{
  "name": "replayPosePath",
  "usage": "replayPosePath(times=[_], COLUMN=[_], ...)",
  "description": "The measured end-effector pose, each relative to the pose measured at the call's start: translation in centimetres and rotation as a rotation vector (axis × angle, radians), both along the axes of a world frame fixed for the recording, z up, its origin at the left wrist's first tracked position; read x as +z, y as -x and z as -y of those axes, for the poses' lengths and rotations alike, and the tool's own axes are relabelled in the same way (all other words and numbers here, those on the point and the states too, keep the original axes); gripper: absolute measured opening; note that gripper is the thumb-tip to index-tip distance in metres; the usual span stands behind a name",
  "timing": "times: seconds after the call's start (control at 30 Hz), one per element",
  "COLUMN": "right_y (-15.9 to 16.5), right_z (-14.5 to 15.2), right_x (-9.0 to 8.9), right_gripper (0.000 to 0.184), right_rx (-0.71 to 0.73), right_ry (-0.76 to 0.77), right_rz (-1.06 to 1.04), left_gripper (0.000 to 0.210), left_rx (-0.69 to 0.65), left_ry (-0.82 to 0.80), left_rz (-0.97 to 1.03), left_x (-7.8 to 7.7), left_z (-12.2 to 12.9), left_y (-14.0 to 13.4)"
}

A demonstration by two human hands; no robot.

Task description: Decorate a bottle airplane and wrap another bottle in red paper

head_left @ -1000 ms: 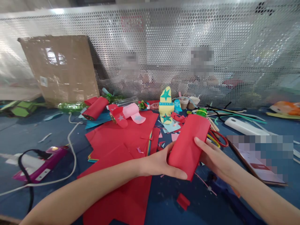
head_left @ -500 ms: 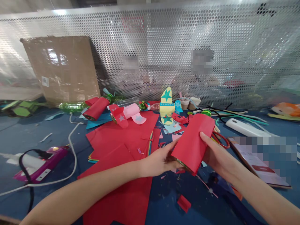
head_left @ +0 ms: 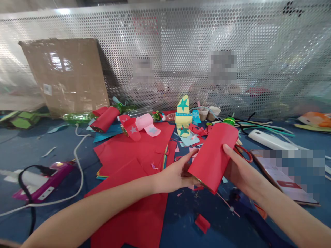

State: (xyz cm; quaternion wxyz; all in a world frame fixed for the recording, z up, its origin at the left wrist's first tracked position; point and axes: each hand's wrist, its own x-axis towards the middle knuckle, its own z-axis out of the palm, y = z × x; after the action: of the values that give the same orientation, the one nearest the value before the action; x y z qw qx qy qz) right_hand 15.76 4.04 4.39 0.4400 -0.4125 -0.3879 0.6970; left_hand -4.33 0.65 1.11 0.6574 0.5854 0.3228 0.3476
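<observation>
A bottle wrapped in red paper (head_left: 210,156) is held tilted above the table, its far end pointing away and to the right. Beyond the paper's upper edge a green bottle top (head_left: 229,120) shows. My left hand (head_left: 174,174) grips the near lower end from the left, with some fingers hidden underneath. Across the right side, my right hand (head_left: 239,168) is closed round the bottle, thumb flat on the paper and the other fingers out of sight behind it. Below, a small folded red paper piece (head_left: 202,223) lies on the table.
Red paper sheets (head_left: 131,210) lie at the left. Decorated bottles, including a yellow-finned one (head_left: 183,119), line the back by a perforated metal screen (head_left: 178,51). A purple power strip (head_left: 48,184) and cables are left; a phone (head_left: 284,179) and a white glue gun-like object (head_left: 271,139) are right.
The wrapped bottle has turned slightly, and more of its green top shows. My left thumb has lifted away from the paper; my right thumb has shifted a little along it.
</observation>
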Motion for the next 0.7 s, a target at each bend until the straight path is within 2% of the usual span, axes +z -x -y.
replayPosePath(times=[0.2, 0.33, 0.4, 0.5, 0.6, 0.7], right_y=[0.1, 0.2, 0.2, 0.3, 0.4, 0.4], right_z=[-0.1, -0.2, -0.1, 0.2, 0.6, 0.6], right_x=[-0.1, -0.3, -0.3, -0.2, 0.0, 0.3], right_gripper=[0.033, 0.032, 0.03, 0.033, 0.043, 0.051], right_rx=[-0.052, -0.067, -0.057, -0.011, 0.035, -0.004], right_ry=[0.005, -0.024, -0.043, -0.093, -0.159, -0.231], right_rz=[0.031, 0.04, 0.031, 0.002, -0.034, -0.06], left_gripper=[0.092, 0.12, 0.126, 0.117, 0.11, 0.102], left_rx=[0.003, -0.096, -0.125, -0.03, 0.08, 0.129], left_ry=[-0.015, 0.127, 0.183, 0.173, 0.115, 0.047], left_rz=[-0.04, 0.016, 0.093, 0.083, -0.107, -0.242], left_x=[0.1, 0.9, 1.5, 2.1, 2.3, 2.3], left_z=[0.2, 0.4, 0.4, 0.5, 0.4, 0.2], left_y=[-0.1, 0.0, 0.1, 0.0, 0.1, 0.2])
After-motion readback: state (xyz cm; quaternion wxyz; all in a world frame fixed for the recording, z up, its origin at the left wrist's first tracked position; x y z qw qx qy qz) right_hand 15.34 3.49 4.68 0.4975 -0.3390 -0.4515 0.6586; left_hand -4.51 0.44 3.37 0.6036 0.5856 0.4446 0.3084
